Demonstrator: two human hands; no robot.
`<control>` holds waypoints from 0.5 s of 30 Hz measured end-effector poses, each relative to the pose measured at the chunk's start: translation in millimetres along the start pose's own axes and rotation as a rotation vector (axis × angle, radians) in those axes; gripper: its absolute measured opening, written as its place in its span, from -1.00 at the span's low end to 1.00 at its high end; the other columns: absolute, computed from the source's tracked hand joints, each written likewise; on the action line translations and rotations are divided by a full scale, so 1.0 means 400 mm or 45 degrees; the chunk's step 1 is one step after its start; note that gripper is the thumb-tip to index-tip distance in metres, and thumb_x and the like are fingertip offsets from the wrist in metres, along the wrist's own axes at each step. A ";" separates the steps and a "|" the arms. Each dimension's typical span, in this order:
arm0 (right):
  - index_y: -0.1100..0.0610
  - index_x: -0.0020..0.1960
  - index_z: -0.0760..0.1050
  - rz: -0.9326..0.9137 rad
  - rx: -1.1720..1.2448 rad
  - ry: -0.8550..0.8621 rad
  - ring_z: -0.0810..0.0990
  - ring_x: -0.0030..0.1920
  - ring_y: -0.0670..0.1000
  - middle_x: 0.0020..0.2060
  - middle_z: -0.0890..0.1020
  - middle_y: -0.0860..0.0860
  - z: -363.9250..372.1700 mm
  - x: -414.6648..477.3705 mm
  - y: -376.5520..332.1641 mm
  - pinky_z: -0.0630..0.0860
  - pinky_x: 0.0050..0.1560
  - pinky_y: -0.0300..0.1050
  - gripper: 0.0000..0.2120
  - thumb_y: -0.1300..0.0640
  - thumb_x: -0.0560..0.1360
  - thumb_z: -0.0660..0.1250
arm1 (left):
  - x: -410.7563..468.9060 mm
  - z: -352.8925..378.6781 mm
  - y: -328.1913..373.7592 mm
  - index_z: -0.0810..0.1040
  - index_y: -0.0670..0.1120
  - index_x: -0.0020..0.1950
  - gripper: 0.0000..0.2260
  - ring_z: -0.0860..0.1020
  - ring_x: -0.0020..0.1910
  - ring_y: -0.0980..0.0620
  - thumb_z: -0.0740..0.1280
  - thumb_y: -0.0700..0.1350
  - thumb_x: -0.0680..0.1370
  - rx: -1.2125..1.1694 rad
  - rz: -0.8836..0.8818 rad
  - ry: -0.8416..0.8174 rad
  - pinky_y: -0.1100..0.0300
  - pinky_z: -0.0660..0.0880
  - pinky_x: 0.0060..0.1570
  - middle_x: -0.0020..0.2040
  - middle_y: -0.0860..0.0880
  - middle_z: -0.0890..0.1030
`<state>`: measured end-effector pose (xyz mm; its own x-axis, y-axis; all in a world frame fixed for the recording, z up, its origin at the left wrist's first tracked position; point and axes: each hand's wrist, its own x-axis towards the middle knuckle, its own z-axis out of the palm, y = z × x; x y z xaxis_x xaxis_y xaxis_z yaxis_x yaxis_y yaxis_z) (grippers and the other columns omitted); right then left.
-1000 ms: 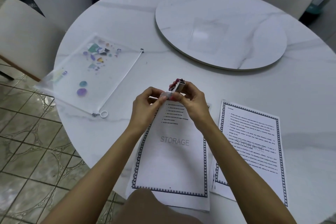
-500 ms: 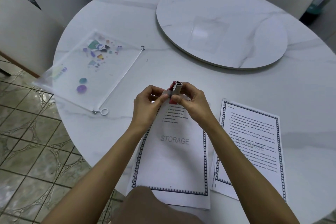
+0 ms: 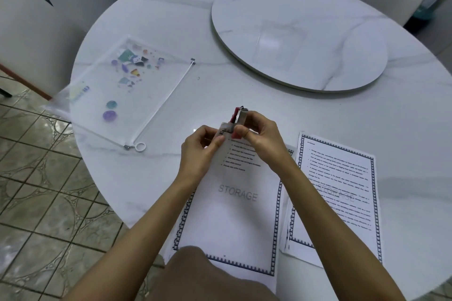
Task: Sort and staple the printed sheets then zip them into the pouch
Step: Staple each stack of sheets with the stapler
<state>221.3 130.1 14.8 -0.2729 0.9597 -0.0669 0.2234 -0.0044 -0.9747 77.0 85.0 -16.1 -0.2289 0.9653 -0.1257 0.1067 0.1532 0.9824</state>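
A stack of printed sheets (image 3: 234, 215) headed STORAGE lies at the near edge of a round marble table (image 3: 171, 32), its top left corner lifted. The left hand (image 3: 200, 151) pinches that corner between thumb and curled fingers; the right hand (image 3: 263, 140), close against it, is wrapped round a small red and silver stapler (image 3: 238, 118) whose mouth sits over the same corner. Whether the stapler is squeezed fully down is hard to judge from this angle. Just right of the grip, a second stack (image 3: 340, 190) of bordered pages lies flat. Well to the left of the hands rests a clear zip pouch (image 3: 110, 80) printed with coloured shapes, its ring pull (image 3: 140, 147) at the end nearest the grip, one corner overhanging the table edge. Beyond the grip a round turntable (image 3: 298, 39) sits on the table, pale chairs (image 3: 31, 39) behind.
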 end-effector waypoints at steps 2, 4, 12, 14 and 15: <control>0.08 0.01 0.53 0.000 -0.011 -0.009 0.60 -0.07 -0.19 -0.14 0.64 -0.09 -0.001 0.001 -0.005 0.47 -0.06 -0.39 -0.83 0.26 0.46 0.37 | 0.000 0.002 0.004 0.54 -0.04 -0.21 -0.92 0.57 -0.20 -0.04 0.39 -0.12 0.48 -0.004 0.008 0.015 0.00 0.54 -0.12 -0.21 -0.04 0.62; 0.09 0.04 0.53 -0.001 -0.009 -0.045 0.62 -0.12 -0.22 -0.13 0.63 -0.10 -0.001 0.001 -0.011 0.49 -0.06 -0.36 -0.81 0.27 0.46 0.37 | -0.001 0.007 0.009 0.54 -0.06 -0.21 -0.91 0.56 -0.23 0.03 0.40 -0.11 0.48 0.006 0.025 0.023 0.12 0.51 -0.18 -0.24 0.00 0.61; 0.15 0.08 0.52 0.014 0.000 -0.047 0.65 -0.14 -0.17 -0.11 0.64 -0.08 0.006 -0.009 -0.003 0.58 0.00 -0.19 -0.80 0.30 0.47 0.35 | -0.001 0.021 0.001 0.55 -0.10 -0.17 -0.89 0.50 -0.32 0.19 0.41 -0.08 0.48 0.010 0.021 0.074 0.41 0.41 -0.30 -0.30 0.10 0.58; 0.17 0.07 0.51 0.006 0.011 -0.037 0.65 -0.15 -0.18 -0.12 0.64 -0.09 0.009 -0.010 -0.002 0.58 -0.05 -0.24 -0.81 0.32 0.47 0.34 | -0.001 0.021 0.001 0.54 -0.09 -0.16 -0.90 0.51 -0.32 0.18 0.40 -0.08 0.48 -0.005 0.010 0.065 0.39 0.41 -0.29 -0.29 0.10 0.58; 0.17 0.06 0.51 0.000 0.008 -0.033 0.64 -0.16 -0.19 -0.13 0.64 -0.10 0.011 -0.011 -0.001 0.57 -0.07 -0.25 -0.81 0.33 0.48 0.33 | -0.001 0.020 0.002 0.54 -0.08 -0.15 -0.90 0.52 -0.30 0.17 0.39 -0.07 0.49 -0.016 0.000 0.050 0.36 0.43 -0.27 -0.27 0.09 0.59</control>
<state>218.4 124.7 14.6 -0.2971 0.9521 -0.0725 0.2173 -0.0066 -0.9761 85.0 86.3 -16.4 -0.2669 0.9561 -0.1206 0.0943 0.1505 0.9841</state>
